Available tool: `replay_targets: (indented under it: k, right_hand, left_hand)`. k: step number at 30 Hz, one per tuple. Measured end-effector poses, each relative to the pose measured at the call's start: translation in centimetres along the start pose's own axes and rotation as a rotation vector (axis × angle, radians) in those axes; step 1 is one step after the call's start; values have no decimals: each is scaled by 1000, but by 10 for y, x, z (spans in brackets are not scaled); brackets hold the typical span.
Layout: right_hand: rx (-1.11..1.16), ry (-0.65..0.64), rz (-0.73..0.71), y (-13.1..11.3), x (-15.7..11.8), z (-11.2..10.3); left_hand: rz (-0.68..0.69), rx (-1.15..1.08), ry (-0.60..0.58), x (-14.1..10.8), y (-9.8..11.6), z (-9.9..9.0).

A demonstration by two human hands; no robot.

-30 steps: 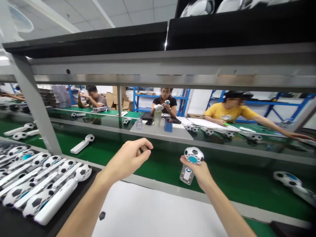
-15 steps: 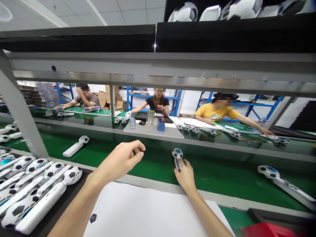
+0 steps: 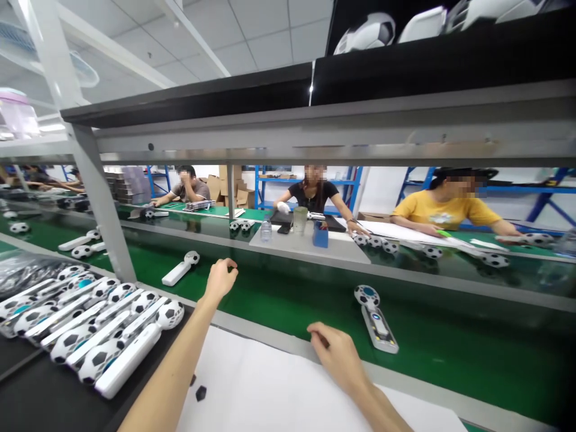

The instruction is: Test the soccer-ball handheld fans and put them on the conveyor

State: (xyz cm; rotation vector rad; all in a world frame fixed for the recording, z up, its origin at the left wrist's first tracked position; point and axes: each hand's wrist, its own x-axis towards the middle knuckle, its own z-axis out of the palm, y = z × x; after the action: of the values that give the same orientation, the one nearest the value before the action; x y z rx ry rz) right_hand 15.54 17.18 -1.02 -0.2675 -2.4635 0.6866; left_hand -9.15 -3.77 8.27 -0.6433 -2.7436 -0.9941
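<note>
A grey shelf (image 3: pixel 288 137) is spanning the station overhead, likely raised so that the space beneath stays usable. Under it a green belt (image 3: pixel 450 354) is running crosswise, with a white sheet (image 3: pixel 261 384) lying on the near side, perhaps to give a clean, bright surface. To the left, a black tray (image 3: pixel 27 378) is carrying a group of ball-headed gadgets (image 3: pixel 128 363), set side by side at a slant, probably to save room. Across the belt, a co-worker in a yellow shirt (image 3: pixel 436 207) is stretching out one arm.

The right hand (image 3: pixel 335 354) is hovering around the belt's near edge, fingers loosely curled, with nothing visible in them. The left hand (image 3: pixel 222 277) is hanging over the belt, thumb and forefinger slightly parted and seemingly gripping nothing.

Beyond the right hand and apart from it, a blue-lit gadget (image 3: pixel 380 330) is lying on the belt, its lit side up, which is keeping the light in sight. Left of the left hand, a plain white gadget (image 3: pixel 177 273) is resting on the belt. Smallest, a black pentagon (image 3: pixel 201 393) is lying on the sheet, showing plainly against white.
</note>
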Motion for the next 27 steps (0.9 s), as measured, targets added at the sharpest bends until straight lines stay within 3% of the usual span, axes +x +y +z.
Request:
replay_targets:
  k: [5, 10, 27]
  right_hand:
    - [8, 30, 88, 7, 1, 0]
    - [44, 3, 92, 6, 3, 2]
    - [107, 50, 191, 5, 1, 9]
  left_hand:
    - [-259, 138, 145, 5, -33, 14]
    - [-351, 248, 243, 9, -49, 19]
    - [-462, 411, 187, 19, -81, 24]
